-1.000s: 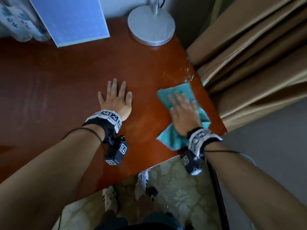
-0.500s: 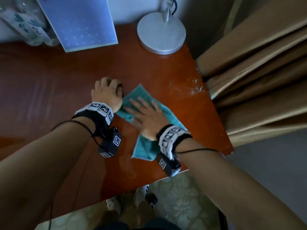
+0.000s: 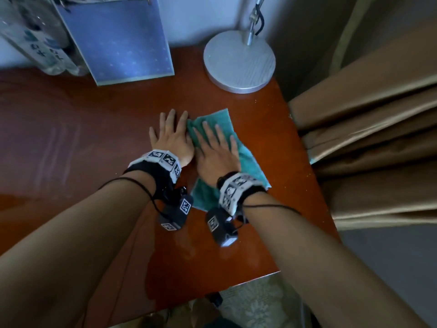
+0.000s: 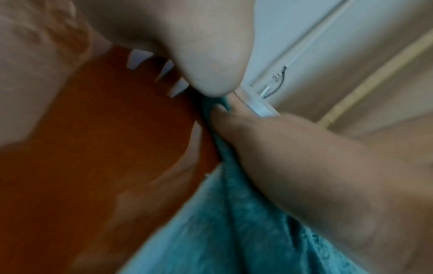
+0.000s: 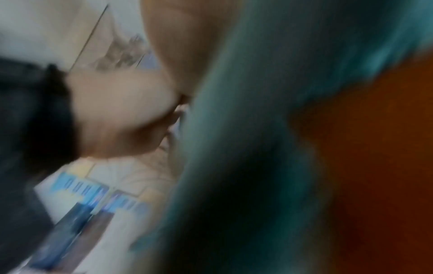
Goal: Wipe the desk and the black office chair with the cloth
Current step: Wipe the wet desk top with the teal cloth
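A teal cloth (image 3: 248, 159) lies flat on the red-brown desk (image 3: 94, 143), near its right end. My right hand (image 3: 214, 147) presses down on the cloth with straight, spread fingers. My left hand (image 3: 171, 136) lies flat on the bare wood just left of it, its edge touching the cloth's left border. In the left wrist view the cloth (image 4: 222, 222) bunches under the right hand beside the left thumb. The right wrist view is blurred; teal cloth (image 5: 257, 129) fills its middle. No office chair is in view.
A round silver lamp base (image 3: 238, 62) stands at the desk's back right corner. A blue board (image 3: 118, 39) leans against the wall, with clear bottles (image 3: 35, 43) left of it. Tan curtains (image 3: 366, 138) hang past the right edge. Patterned floor (image 3: 255, 301) shows below the front edge.
The right hand slid the cloth left from the desk's right edge until it met the left hand. The left hand curled into a fist half a second ago and lies flat again now.
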{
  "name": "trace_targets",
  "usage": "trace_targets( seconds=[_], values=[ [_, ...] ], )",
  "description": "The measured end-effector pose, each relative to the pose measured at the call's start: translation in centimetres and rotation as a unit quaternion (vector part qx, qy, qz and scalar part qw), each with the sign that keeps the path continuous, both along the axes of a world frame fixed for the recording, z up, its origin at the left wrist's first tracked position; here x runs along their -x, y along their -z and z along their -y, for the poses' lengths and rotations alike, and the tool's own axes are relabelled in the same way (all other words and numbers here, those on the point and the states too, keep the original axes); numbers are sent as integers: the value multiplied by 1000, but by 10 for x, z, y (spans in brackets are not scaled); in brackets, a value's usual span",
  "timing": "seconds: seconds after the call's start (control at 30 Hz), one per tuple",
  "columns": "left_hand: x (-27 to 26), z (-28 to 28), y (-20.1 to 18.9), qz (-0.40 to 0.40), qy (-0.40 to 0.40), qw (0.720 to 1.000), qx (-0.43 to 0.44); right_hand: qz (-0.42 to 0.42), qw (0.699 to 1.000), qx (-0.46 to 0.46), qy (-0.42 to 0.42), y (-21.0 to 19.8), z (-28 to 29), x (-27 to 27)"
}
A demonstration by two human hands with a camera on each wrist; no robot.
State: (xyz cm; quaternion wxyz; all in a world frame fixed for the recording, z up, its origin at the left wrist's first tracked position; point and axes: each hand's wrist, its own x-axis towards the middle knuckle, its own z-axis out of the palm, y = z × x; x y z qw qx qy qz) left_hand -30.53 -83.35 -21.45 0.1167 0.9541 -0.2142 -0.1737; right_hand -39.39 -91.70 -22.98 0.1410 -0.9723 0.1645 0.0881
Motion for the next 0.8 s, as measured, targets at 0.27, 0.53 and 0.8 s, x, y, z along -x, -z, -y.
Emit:
trace_targets(
  seconds=[0.27, 0.53, 0.8],
  values=[
    [-24, 5, 0, -35, 7, 998, -58, 2, 956, 0, 294, 5, 144, -14],
    [-23, 18, 10, -5, 15, 995, -98, 53, 941, 45, 332, 22, 153, -68],
    [-23, 18, 7, -9, 15, 994, -104, 128, 932, 45, 336, 22, 165, -55]
  ],
)
